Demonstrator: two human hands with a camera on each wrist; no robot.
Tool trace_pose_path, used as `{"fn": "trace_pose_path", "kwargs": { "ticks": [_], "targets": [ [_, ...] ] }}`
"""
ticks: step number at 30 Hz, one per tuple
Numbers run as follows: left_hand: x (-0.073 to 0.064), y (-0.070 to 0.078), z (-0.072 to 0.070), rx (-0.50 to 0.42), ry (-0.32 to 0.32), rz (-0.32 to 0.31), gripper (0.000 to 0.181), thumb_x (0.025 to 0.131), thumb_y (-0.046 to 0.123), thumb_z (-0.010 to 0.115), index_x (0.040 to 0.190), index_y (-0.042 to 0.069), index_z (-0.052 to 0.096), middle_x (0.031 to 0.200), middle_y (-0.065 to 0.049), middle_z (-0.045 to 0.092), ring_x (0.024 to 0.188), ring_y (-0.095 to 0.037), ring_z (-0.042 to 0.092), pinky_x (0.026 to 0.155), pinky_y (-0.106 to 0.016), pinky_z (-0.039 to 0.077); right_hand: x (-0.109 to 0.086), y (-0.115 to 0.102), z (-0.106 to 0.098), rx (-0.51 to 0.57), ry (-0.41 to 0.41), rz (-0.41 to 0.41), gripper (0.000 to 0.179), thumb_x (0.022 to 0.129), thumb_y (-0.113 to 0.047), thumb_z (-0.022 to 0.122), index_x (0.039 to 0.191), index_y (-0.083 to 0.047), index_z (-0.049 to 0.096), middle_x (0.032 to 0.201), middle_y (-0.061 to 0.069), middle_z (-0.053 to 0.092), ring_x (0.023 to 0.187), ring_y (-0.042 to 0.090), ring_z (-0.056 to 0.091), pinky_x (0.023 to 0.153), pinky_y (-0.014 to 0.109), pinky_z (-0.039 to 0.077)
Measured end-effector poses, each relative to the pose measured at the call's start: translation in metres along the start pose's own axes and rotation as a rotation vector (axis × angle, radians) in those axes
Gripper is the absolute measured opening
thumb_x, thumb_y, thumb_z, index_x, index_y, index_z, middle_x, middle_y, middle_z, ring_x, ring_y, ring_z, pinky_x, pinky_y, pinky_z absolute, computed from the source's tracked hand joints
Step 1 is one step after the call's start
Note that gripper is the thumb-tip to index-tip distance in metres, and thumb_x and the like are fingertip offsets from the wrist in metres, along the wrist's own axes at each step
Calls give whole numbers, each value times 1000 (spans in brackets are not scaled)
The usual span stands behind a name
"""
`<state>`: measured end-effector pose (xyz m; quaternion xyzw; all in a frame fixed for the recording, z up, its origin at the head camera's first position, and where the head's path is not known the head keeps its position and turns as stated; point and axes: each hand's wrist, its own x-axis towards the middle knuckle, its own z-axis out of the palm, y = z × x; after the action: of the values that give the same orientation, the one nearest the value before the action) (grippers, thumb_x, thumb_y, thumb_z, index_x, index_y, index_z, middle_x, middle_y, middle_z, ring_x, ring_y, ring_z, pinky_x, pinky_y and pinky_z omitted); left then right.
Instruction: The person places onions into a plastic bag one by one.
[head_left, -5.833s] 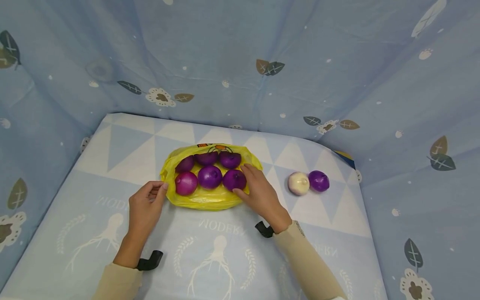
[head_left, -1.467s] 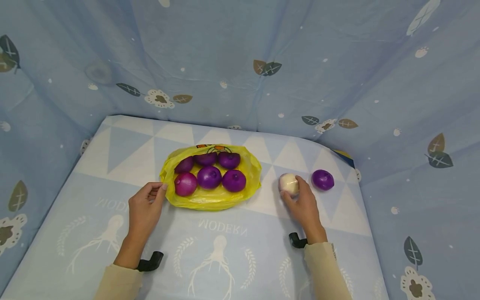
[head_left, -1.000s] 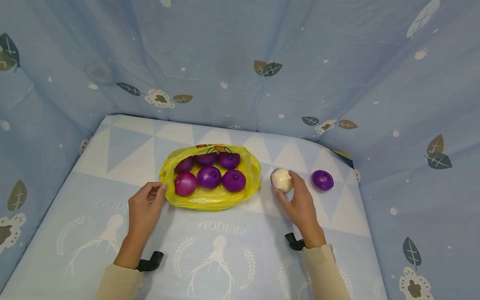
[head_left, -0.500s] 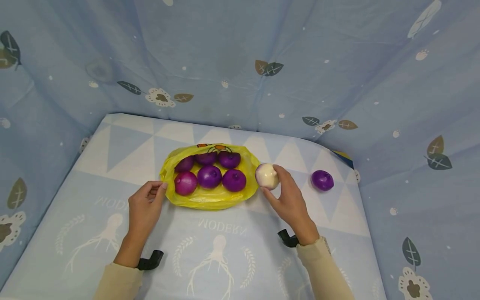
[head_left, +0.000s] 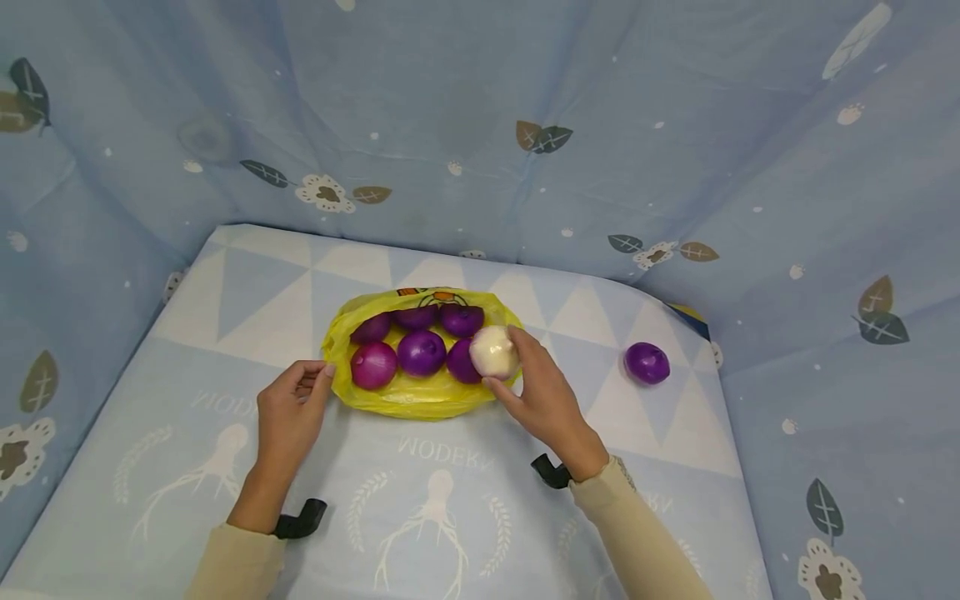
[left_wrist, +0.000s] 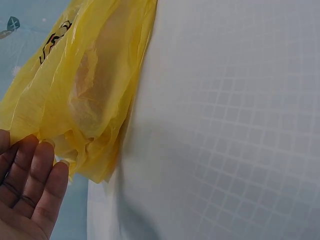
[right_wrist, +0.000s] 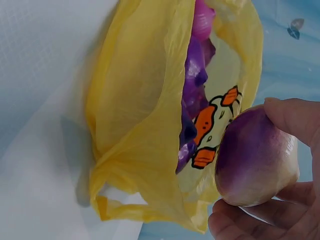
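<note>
A yellow plastic bag lies with its mouth spread upward, holding several purple onions and a pinker one. At the bag's left rim my left hand pinches the plastic between thumb and fingers. My right hand holds a cream-and-purple onion over the bag's right end. From the head it partly covers a purple onion in the bag. In the right wrist view, the thumb lies on one side of the held onion and the fingers on the other.
A single purple onion lies on the table to the right of the bag. The patterned tablecloth covers the table, and blue printed curtains rise behind it and at both sides.
My right hand has picked up the cream-and-purple onion and carried it left over the bag. The purple onion beside it shifted slightly right. My left hand stays at the rim.
</note>
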<state>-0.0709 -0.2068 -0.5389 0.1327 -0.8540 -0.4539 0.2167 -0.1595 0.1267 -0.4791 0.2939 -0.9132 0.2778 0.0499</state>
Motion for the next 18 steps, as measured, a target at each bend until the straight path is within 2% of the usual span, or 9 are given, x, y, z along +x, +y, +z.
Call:
{"fn": "trace_pose_path", "kwargs": {
  "ticks": [18],
  "targets": [
    [2,-3,1,2,0,18,21,93,27,65,102,8,69,91,-2,69,76,-10,59,66,-7,44,39,-6,28,-22,-116,8,79,89,-42,68,147,-4,32,147,11,40,132,25,41,109,40,35]
  ]
}}
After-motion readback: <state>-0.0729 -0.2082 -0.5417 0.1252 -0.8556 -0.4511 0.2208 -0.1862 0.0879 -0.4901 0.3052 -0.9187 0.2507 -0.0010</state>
